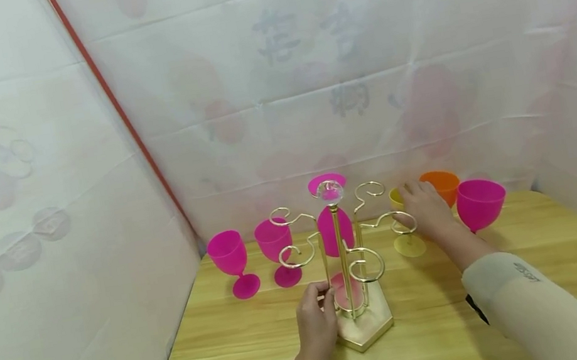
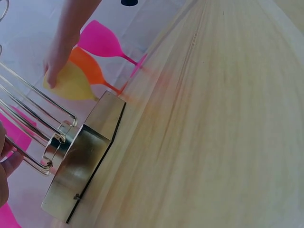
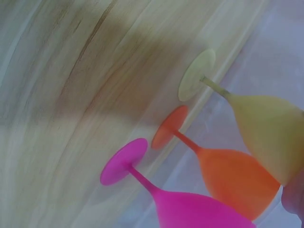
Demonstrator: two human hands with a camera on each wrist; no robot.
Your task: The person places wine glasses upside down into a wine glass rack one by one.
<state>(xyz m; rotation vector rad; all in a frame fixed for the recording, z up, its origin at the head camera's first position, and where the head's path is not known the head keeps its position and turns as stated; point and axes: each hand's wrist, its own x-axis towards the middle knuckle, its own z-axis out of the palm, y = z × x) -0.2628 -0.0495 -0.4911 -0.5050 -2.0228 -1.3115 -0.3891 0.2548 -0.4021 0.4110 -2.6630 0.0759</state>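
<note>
My left hand (image 1: 317, 318) holds an upright rod of a gold wire rack (image 1: 366, 323) low down, near its hexagonal base. The rack has curled arms and a clear knob on top. With its fingers at the rim, my right hand (image 1: 427, 207) grips a yellow goblet (image 3: 266, 128), whose foot is near the tabletop. An orange goblet (image 1: 441, 186) and a pink goblet (image 1: 480, 202) stand close beside that hand. Behind the rack's rods is another pink goblet (image 1: 335, 229), partly hidden; whether it hangs or stands I cannot tell.
Two pink goblets, an outer one (image 1: 228, 254) and an inner one (image 1: 274, 240), stand upright left of the rack. The wooden table (image 1: 226, 356) ends at a pale printed curtain (image 1: 277, 112) at the back. More curtain hangs along both sides.
</note>
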